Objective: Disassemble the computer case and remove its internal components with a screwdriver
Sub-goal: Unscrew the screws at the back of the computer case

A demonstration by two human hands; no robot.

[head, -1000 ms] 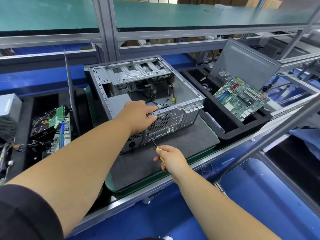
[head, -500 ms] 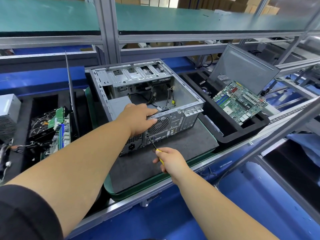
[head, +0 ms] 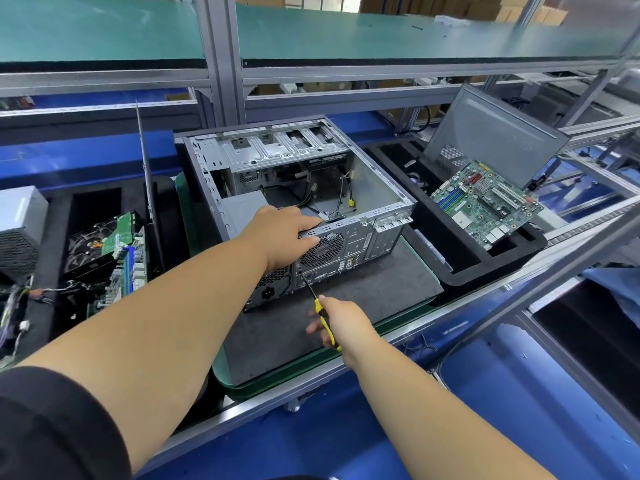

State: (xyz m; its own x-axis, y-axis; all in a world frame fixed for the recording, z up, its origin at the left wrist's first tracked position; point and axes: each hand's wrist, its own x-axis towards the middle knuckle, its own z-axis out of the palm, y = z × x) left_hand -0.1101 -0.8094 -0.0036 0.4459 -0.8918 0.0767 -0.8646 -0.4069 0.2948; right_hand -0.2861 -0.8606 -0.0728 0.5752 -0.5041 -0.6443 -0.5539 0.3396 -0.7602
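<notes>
Case [head: 298,188] lies on its side, open face up, on the grey mat [head: 363,299] at the middle of the table, rear panel turned toward the near edge. Motherboard [head: 485,202] already sits out in the black foam tray [head: 512,258] toward the right edge; other pulled parts lie in a tray at the left edge.

Your left hand [head: 280,233] rests on the top rim of the rear panel, fingers stretched nearly flat along the metal, bracing it. Your right hand [head: 343,323] is curled around the yellow-and-black handle of the screwdriver [head: 317,303]; its tip meets the rear panel just beside the power supply grille, probably at a mounting screw, though the screw itself is too small to see.

Handling judgement: the case is stiff sheet steel, fairly heavy, unlikely to slide on the mat. Stamped edges may be sharp, so hold it by the folded rims. The loose cables [head: 346,202] inside are soft; keep them from snagging.
</notes>
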